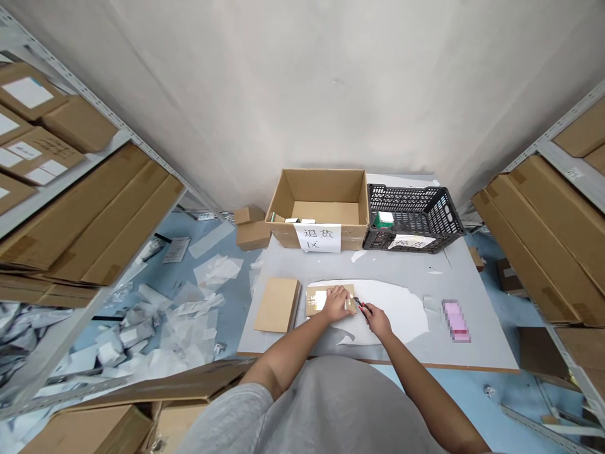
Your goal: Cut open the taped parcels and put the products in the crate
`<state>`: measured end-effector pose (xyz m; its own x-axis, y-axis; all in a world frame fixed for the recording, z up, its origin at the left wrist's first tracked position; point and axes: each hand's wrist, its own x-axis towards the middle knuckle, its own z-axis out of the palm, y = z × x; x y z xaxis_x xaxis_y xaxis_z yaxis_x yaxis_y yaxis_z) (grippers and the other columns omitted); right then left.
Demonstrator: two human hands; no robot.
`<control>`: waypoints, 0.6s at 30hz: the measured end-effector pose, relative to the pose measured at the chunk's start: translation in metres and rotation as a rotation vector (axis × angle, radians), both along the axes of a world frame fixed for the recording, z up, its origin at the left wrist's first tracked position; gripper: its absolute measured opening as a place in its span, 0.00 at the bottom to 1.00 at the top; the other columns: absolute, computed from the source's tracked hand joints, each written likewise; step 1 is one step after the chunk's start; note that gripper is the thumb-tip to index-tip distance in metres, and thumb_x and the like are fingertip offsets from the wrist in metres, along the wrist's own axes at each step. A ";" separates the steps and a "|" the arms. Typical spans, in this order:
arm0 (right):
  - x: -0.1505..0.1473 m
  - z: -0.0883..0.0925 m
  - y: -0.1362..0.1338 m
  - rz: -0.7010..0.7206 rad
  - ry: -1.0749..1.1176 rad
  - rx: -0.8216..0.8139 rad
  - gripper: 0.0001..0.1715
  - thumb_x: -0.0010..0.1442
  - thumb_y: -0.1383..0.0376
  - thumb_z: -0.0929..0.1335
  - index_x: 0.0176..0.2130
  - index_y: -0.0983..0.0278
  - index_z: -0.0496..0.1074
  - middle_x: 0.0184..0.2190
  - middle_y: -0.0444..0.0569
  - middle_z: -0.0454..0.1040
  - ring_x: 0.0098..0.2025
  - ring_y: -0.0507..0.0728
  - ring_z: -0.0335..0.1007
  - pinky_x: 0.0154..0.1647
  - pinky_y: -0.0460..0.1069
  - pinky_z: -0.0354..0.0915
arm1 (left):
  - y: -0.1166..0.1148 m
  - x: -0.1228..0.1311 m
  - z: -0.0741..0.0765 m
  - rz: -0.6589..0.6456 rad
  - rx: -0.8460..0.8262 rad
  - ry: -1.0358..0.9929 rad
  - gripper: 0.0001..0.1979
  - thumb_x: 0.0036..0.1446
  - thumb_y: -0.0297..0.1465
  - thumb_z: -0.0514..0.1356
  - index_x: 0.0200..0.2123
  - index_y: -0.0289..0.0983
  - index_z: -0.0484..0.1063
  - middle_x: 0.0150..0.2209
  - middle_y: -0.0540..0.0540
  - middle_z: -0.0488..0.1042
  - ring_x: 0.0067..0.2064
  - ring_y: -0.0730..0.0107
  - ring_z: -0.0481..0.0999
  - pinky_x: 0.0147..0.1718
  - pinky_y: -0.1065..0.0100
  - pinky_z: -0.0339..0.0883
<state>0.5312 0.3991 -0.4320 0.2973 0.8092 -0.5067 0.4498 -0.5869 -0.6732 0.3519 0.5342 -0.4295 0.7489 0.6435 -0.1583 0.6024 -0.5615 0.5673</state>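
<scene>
My left hand (336,304) is closed over a small cardboard box (311,301), holding it down with the thumb along its near side. A white label shows on the box's top, partly under my fingers. In my right hand (378,320) is a black-and-red utility knife (363,306), its tip at the right end of the box. Beneath the box lies a white sheet (401,315) with a ragged edge. A larger closed cardboard box (278,305) lies just left of it.
An open carton (286,236) with a paper sign stands at the table's back. Beside it, a black plastic crate (416,246) holds a green-and-white box (383,219). A blurred pink item (456,320) lies on the right. Shelves with cartons flank both sides; paper scraps (189,340) cover the left floor.
</scene>
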 end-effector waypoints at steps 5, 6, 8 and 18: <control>-0.011 0.000 -0.005 -0.007 -0.024 -0.045 0.20 0.75 0.53 0.58 0.46 0.56 0.74 0.22 0.40 0.72 0.21 0.54 0.68 0.27 0.46 0.58 | 0.005 0.002 0.002 -0.010 -0.026 0.002 0.23 0.52 0.46 0.75 0.44 0.41 0.73 0.50 0.43 0.74 0.56 0.49 0.69 0.53 0.55 0.55; -0.013 -0.001 -0.005 -0.018 -0.002 -0.045 0.20 0.76 0.53 0.57 0.47 0.56 0.74 0.22 0.39 0.71 0.20 0.53 0.67 0.26 0.46 0.58 | 0.006 0.003 0.002 -0.005 -0.035 0.002 0.21 0.55 0.44 0.74 0.44 0.41 0.74 0.50 0.43 0.75 0.56 0.50 0.69 0.53 0.55 0.55; -0.015 -0.003 -0.003 -0.036 0.036 -0.036 0.20 0.76 0.53 0.56 0.46 0.57 0.73 0.21 0.38 0.70 0.19 0.53 0.66 0.25 0.45 0.57 | 0.007 0.004 0.003 0.019 -0.050 -0.003 0.14 0.59 0.41 0.70 0.43 0.41 0.74 0.49 0.44 0.75 0.56 0.52 0.69 0.53 0.56 0.55; -0.018 -0.008 -0.011 -0.115 0.165 -0.006 0.19 0.73 0.49 0.60 0.41 0.57 0.71 0.19 0.37 0.66 0.16 0.53 0.61 0.19 0.45 0.54 | -0.001 0.006 0.000 0.151 -0.151 -0.097 0.04 0.56 0.31 0.67 0.36 0.41 0.75 0.43 0.46 0.77 0.52 0.56 0.71 0.54 0.56 0.55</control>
